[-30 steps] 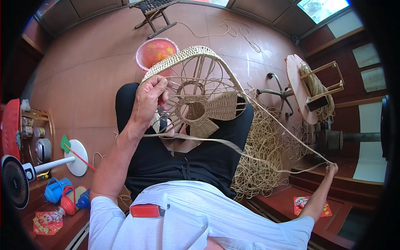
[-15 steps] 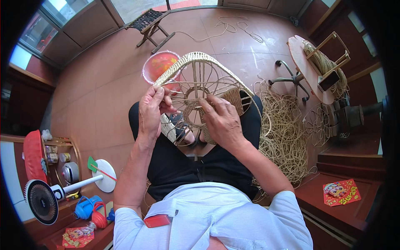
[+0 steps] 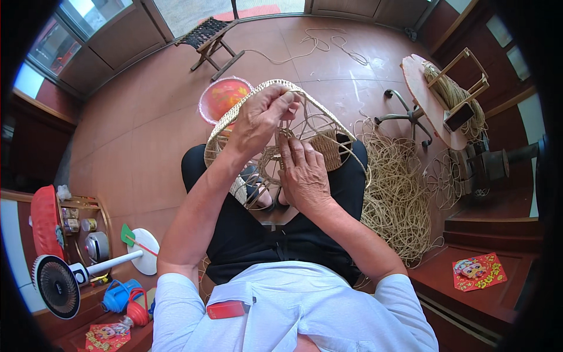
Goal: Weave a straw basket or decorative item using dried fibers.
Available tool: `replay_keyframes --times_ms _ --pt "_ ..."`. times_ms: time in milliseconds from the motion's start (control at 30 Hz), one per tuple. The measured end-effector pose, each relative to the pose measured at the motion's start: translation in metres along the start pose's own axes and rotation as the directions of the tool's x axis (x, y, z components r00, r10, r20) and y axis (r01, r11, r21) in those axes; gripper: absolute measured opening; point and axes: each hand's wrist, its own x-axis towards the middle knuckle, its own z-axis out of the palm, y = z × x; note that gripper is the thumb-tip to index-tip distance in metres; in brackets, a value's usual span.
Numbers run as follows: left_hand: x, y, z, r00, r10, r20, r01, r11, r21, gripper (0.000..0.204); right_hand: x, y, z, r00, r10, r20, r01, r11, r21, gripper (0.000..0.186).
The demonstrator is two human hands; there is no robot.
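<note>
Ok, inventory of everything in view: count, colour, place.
Wicker frame: 1, tan, over lap
Cord heap: 1, tan, floor, right
Loose cord: unclear count, tan, far floor
Folding stool: 1, black-brown, far floor
Basin: 1, red, beyond frame
Round swivel stand: 1, pinkish, right
Cord hank: 1, tan, on stand
Wooden rack: 1, light brown, on stand
Slab: 1, black, on stand
Pedestal fan: 1, black-white, left
Fly swatter: 1, green-red, across fan base
Plastic vessels: 2, blue and red, lower left
Pot: 1, silver, left
Decorated sheets: 2, red, lower left, right
Packet: 1, red, shirt pocket
Trousers: 1, black, worn
Shirt: 1, pale blue, worn
Left hand: 1, bare, pinched at rim
Right hand: 1, bare, at frame's hub
</note>
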Motion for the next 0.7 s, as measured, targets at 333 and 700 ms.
replay_keyframes --times_ms 333,700 --pt "-0.043 -0.038 0.004 0.957 0.275 -0.096 -0.136 0.715 0.686 0.013 0.007 0.007 0.001 0.998 0.048 -0.043 -0.038 0.977 0.209 0.061" --pt "-0.09 -0.04 -0.009 0.913 0.376 -0.157 -0.038 0.462 0.886 0.027 0.008 -0.001 0.003 0.963 0.13 -0.237 -0.053 0.95 0.307 0.044"
